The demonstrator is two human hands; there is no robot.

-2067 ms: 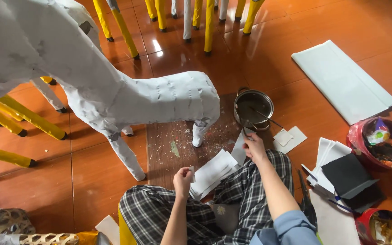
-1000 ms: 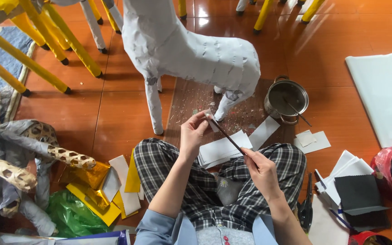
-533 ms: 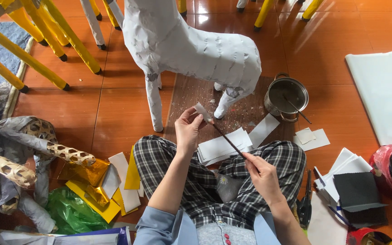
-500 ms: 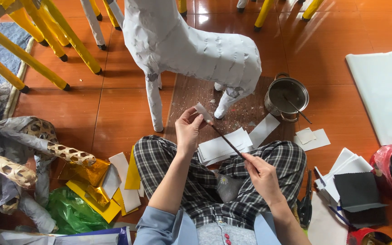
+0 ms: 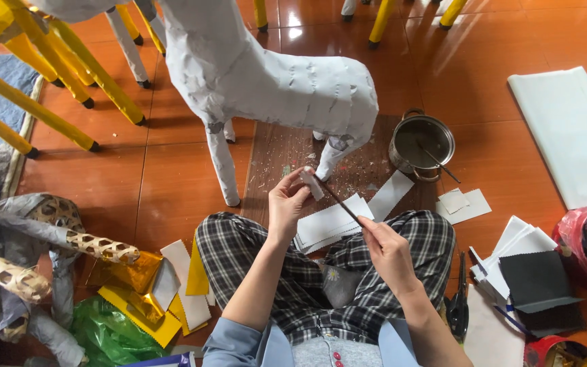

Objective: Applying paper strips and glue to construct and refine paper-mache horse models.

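I sit cross-legged on the floor in checked trousers. My left hand [image 5: 287, 205] pinches a small white paper strip [image 5: 311, 182] in front of me. My right hand [image 5: 387, 250] grips a thin dark brush [image 5: 340, 202], whose tip rests on the strip. A stack of white paper pieces [image 5: 331, 224] lies on my lap and the floor under the hands. Just beyond stands a white paper-covered animal figure [image 5: 273, 75] on four legs. A metal pot [image 5: 421, 144] with a stick in it sits to the right of the figure's rear leg.
Yellow-wrapped legs [image 5: 69, 61] of other frames stand at the left and top. Gold and yellow foil sheets [image 5: 137, 285] and a green bag lie at my left. Scissors [image 5: 458, 306], white and black sheets [image 5: 531, 272], a large white sheet [image 5: 572, 136] are at my right.
Two seconds ago my right hand reached to the pot while my left rested on the paper stack. Since then both hands have come up, and the brush stays on the strip.
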